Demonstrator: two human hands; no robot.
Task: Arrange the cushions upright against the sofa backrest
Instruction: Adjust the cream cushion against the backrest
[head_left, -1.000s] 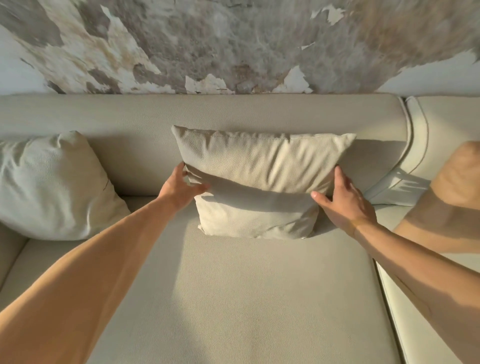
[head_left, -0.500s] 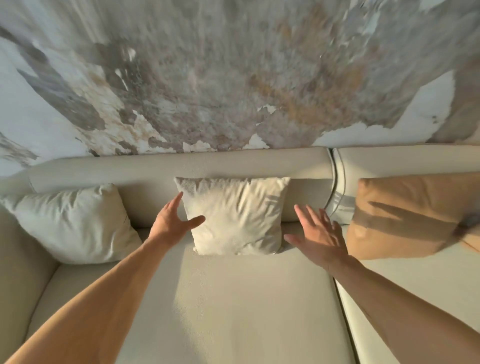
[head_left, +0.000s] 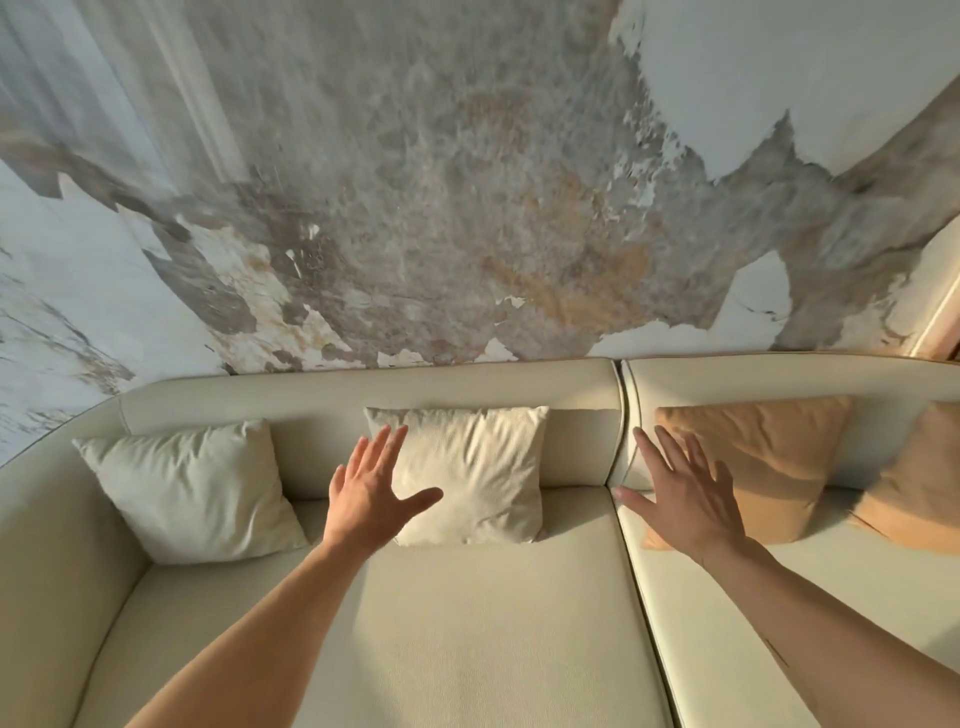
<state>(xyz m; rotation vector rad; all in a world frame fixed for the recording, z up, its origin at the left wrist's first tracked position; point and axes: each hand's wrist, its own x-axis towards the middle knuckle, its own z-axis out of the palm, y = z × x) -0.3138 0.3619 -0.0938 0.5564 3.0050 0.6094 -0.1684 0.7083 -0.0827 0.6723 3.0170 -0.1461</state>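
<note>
A cream cushion (head_left: 480, 473) stands upright against the sofa backrest (head_left: 363, 395) in the middle. A second cream cushion (head_left: 192, 493) leans in the left corner. Two tan cushions, one (head_left: 769, 457) right of the seam and another (head_left: 919, 483) at the right edge, lean on the backrest of the right section. My left hand (head_left: 371, 493) hovers spread in front of the middle cushion's left side, holding nothing. My right hand (head_left: 685, 499) is spread too, in front of the seam and the first tan cushion's left edge.
The cream sofa seat (head_left: 483, 634) stretches below my arms, split by a seam (head_left: 649, 623) from the right section. The left armrest (head_left: 47, 561) curves round. Behind the sofa rises a wall (head_left: 467, 208) with a mottled peeling pattern.
Both hands have let go of the middle cushion and drawn back, fingers spread. The view has pulled away and tilted up, showing more cushions and wall.
</note>
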